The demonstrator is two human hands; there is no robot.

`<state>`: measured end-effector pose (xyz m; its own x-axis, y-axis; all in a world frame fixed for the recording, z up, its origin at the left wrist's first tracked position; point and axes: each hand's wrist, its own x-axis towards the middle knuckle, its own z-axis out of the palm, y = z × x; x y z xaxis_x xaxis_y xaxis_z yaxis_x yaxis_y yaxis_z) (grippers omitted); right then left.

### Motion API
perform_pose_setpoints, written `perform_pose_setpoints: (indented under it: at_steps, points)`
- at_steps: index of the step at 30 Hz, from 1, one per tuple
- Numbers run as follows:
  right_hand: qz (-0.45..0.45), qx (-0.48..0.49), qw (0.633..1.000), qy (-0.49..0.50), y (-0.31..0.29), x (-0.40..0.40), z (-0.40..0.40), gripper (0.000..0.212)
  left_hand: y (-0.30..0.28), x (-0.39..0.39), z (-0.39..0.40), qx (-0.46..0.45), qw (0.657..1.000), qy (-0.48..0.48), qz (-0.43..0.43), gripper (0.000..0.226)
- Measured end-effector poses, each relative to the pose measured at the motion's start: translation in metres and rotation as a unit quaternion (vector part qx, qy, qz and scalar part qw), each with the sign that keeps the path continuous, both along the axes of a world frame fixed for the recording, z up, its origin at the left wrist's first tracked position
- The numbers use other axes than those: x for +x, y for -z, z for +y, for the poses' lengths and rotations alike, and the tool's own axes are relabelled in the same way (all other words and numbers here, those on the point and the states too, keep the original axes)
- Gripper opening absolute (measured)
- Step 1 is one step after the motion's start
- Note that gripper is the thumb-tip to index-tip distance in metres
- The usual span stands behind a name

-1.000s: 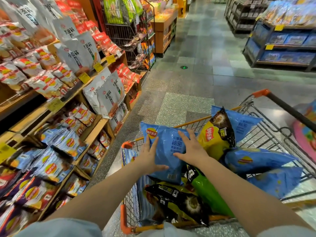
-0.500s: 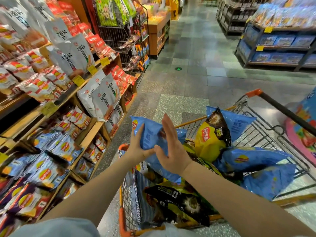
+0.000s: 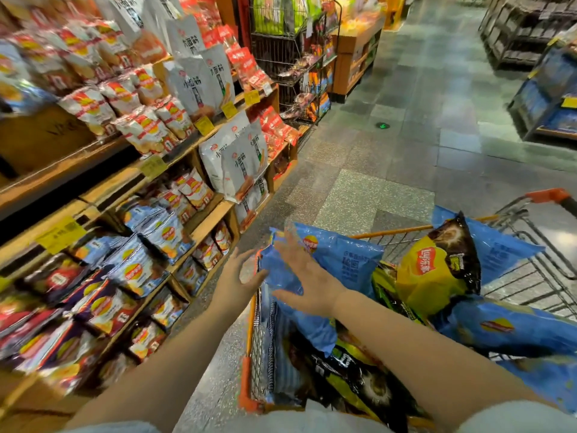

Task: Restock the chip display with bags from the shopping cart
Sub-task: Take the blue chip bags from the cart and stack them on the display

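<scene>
Blue chip bag (image 3: 337, 260) sandwiched between straight, spread fingers (image 3: 292, 245) of left hand (image 3: 237, 276) and right hand (image 3: 312, 282).

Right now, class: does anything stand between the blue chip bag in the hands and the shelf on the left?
Nothing visible does. The blue chip bag is above the cart's rim; only open aisle separates it from the shelf.

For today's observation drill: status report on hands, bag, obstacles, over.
Left hand and right hand press flat on blue chip bag, fingers straight. Bag above cart, not yet shelved. Path to shelf looks unobstructed.
</scene>
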<state>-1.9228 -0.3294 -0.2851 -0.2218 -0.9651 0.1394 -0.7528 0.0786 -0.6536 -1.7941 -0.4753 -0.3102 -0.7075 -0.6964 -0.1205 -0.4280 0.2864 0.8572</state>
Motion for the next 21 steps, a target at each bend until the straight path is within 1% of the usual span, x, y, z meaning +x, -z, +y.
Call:
perform_pose_setpoints:
  at_steps: [1, 3, 5, 6, 8, 10, 11, 13, 15, 19, 21]
  points:
    - [0.007, 0.027, 0.999, 0.018, 0.008, -0.008, 0.003, 0.093, -0.003, 0.003, 0.004, 0.000, 1.000, 0.002, -0.009, 0.068]
    - [0.029, 0.120, 0.992, 0.035, 0.021, -0.023, 0.010, 0.105, -0.007, 0.009, 0.014, 0.003, 1.000, 0.012, -0.024, 0.077]
    - [0.061, 0.188, 0.980, 0.016, 0.031, -0.034, 0.015, 0.110, -0.009, 0.012, 0.027, 0.017, 0.999, 0.021, -0.025, 0.084]
    - [0.056, 0.211, 0.976, 0.007, 0.034, -0.037, 0.017, 0.111, -0.008, 0.013, 0.033, 0.038, 0.999, 0.027, -0.019, 0.087]
    - [0.023, 0.228, 0.973, 0.010, 0.040, -0.037, 0.018, 0.111, -0.005, 0.011, 0.045, 0.095, 0.994, 0.043, -0.007, 0.097]
    - [0.000, 0.223, 0.975, 0.021, 0.042, -0.031, 0.015, 0.109, -0.004, 0.004, 0.056, 0.118, 0.991, 0.061, 0.007, 0.104]
    - [-0.002, 0.219, 0.976, 0.020, 0.043, -0.027, 0.012, 0.108, -0.002, -0.002, 0.059, 0.123, 0.991, 0.056, 0.023, 0.098]
    - [0.006, 0.221, 0.975, 0.011, 0.043, -0.019, 0.005, 0.105, -0.003, -0.013, 0.066, 0.140, 0.988, 0.031, 0.054, 0.075]
    - [0.007, 0.231, 0.973, 0.004, 0.043, -0.012, -0.002, 0.107, -0.003, -0.021, 0.070, 0.156, 0.985, -0.012, 0.074, 0.059]
    - [-0.012, 0.171, 0.985, -0.007, 0.039, -0.005, 0.001, 0.109, -0.010, -0.020, 0.072, 0.154, 0.968, -0.141, 0.143, 0.045]
    - [-0.010, 0.130, 0.991, -0.018, 0.031, -0.003, 0.005, 0.106, -0.013, -0.014, 0.065, 0.145, 0.963, -0.172, 0.147, 0.048]
